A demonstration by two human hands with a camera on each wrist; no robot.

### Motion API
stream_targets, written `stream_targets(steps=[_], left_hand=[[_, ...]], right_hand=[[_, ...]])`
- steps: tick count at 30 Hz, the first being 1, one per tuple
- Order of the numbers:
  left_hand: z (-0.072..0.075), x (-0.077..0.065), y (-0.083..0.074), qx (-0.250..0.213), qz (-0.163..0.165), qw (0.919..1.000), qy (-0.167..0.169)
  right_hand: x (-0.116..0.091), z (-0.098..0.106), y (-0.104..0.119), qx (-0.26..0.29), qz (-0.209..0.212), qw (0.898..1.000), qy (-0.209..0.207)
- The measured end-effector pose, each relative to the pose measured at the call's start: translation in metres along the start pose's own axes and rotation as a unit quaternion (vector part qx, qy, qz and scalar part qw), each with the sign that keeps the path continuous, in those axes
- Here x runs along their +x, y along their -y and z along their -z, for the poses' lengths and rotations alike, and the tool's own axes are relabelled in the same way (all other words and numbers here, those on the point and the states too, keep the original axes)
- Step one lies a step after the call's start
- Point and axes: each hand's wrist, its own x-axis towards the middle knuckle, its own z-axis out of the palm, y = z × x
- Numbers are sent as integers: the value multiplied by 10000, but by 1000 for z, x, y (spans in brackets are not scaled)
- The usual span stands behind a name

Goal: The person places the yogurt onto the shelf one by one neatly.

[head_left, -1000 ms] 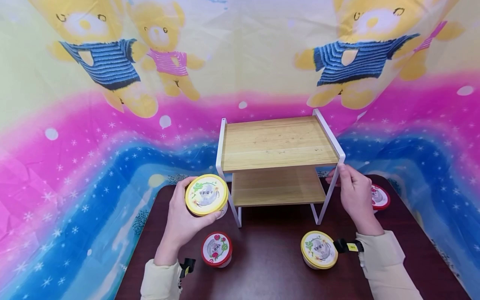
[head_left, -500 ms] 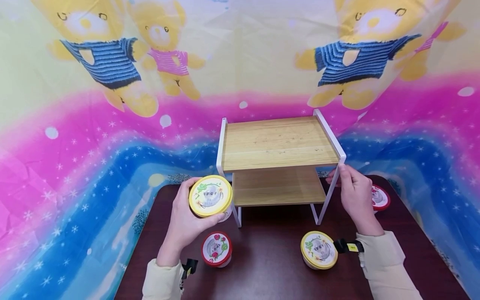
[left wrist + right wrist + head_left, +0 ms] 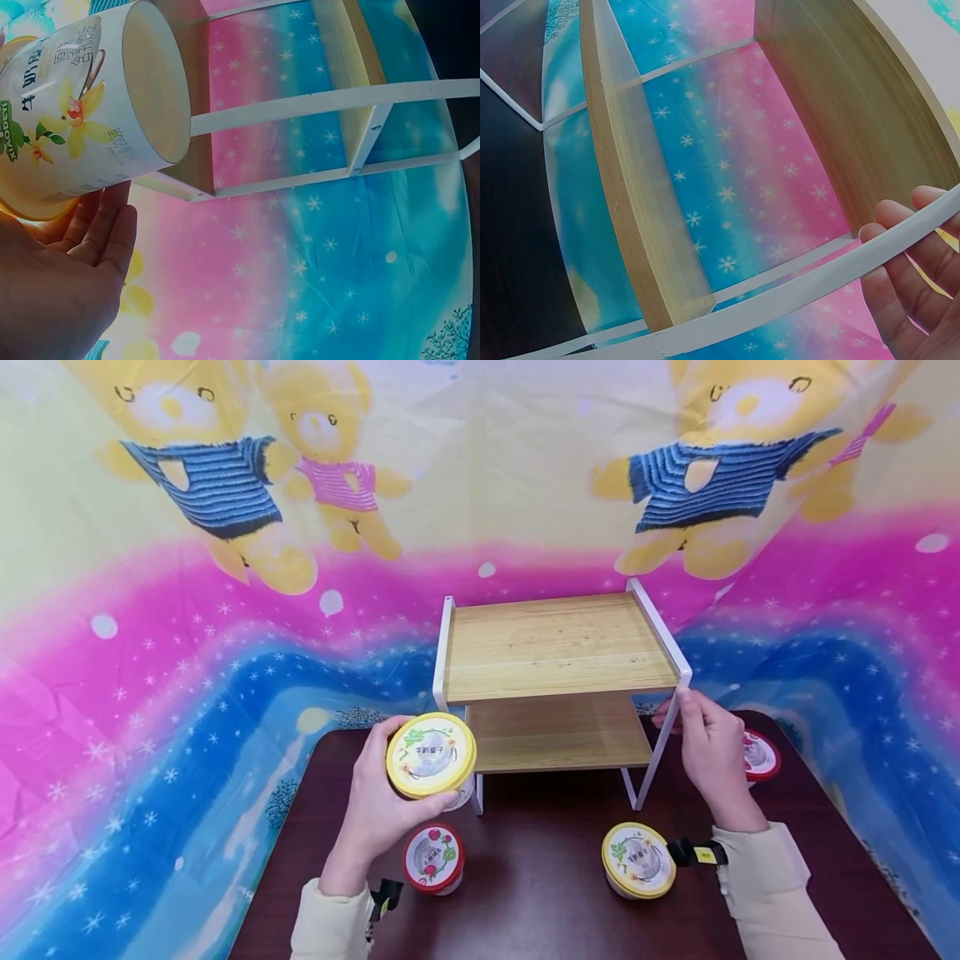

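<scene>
My left hand [image 3: 390,793] grips a paper tub with a yellow lid [image 3: 431,756], fingers on its far side and thumb across the front. The tub is held in the air by the rack's left front leg. Its white side, printed with yellow flowers, and its plain base [image 3: 157,82] show in the left wrist view. My right hand [image 3: 708,747] holds the white metal frame [image 3: 810,285] of a two-tier wooden rack [image 3: 558,643] just below its top right corner. Fingertips curl behind that bar in the right wrist view. Both shelves are bare.
On the dark table [image 3: 525,893], a red-lidded tub [image 3: 433,860] stands below my left hand. A yellow-lidded tub [image 3: 637,860] stands front right, near my right wrist. Another red-lidded tub [image 3: 761,754] is partly hidden behind my right hand. A bear-print cloth [image 3: 480,468] hangs behind the rack.
My left hand has moved a little to the right and slightly down with the yellow-lidded tub, closer to the rack. My right hand has stayed on the frame.
</scene>
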Motion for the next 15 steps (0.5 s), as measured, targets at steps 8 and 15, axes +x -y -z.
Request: stream_targets(steps=[8, 15], left_hand=[[-7, 1, -4, -70, -92, 9999, 125], [-12, 2, -8, -112, -199, 9995, 214]], right_hand=[[1, 0, 0, -47, -23, 10000, 11], [0, 0, -1, -60, -39, 10000, 10]])
